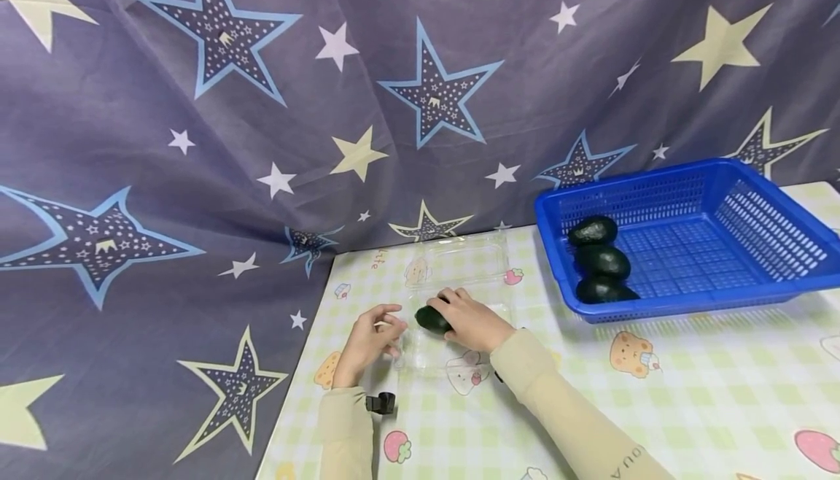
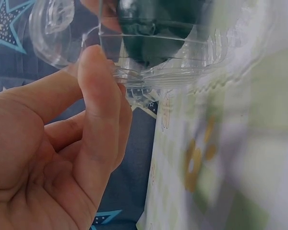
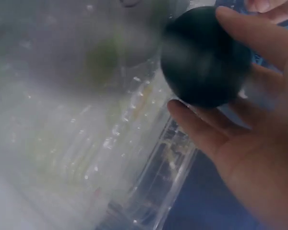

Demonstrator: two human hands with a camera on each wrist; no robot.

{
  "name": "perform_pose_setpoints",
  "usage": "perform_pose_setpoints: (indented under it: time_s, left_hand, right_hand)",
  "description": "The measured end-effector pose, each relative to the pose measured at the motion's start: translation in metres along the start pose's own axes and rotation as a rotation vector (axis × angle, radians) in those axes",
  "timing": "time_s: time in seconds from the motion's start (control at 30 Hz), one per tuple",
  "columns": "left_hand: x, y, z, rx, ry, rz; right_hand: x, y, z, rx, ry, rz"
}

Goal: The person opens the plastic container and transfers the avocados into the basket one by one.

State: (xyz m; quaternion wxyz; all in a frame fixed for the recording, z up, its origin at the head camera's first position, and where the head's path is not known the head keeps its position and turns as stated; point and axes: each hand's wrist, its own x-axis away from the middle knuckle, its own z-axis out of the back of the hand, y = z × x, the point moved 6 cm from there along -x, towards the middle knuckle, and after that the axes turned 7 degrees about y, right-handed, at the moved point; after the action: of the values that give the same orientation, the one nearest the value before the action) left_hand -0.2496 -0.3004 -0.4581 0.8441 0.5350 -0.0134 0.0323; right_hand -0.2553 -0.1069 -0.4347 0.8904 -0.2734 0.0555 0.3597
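Note:
My right hand (image 1: 477, 323) grips a dark green avocado (image 1: 429, 319) over the clear plastic clamshell box (image 1: 420, 360), fingers and thumb curled round its sides. In the right wrist view the avocado (image 3: 201, 60) sits between thumb and fingertips, above the transparent plastic. At the box's left edge is my left hand (image 1: 367, 341). The left wrist view shows the thumb and fingers of that hand (image 2: 53, 139) pinching the box's rim (image 2: 153, 79), with the avocado (image 2: 153, 36) seen through the clear wall. The box's lid (image 1: 462, 279) lies folded back toward the curtain.
A blue plastic basket (image 1: 689, 297) stands on the right, with several avocados (image 1: 602, 261) along its left side. A checked, cartoon-printed cloth (image 1: 590, 407) covers the table. Behind and to the left hangs a star-patterned curtain (image 1: 315, 101).

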Motion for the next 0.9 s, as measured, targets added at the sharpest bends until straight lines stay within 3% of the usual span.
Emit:
perform_pose_setpoints:
  time_s: [0.17, 0.47, 0.9]
  left_hand:
    - [0.0, 0.001, -0.001, 0.005, 0.0, -0.002]
    - [0.0, 0.001, 0.0, -0.001, -0.001, -0.005]
    - [-0.001, -0.002, 0.0, 0.003, 0.0, 0.021]
  right_hand:
    - [0.0, 0.002, -0.003, 0.007, -0.014, -0.02]
    - [0.0, 0.0, 0.004, 0.066, 0.029, 0.026]
    - [0.017, 0.006, 0.044, 0.075, 0.127, 0.052]
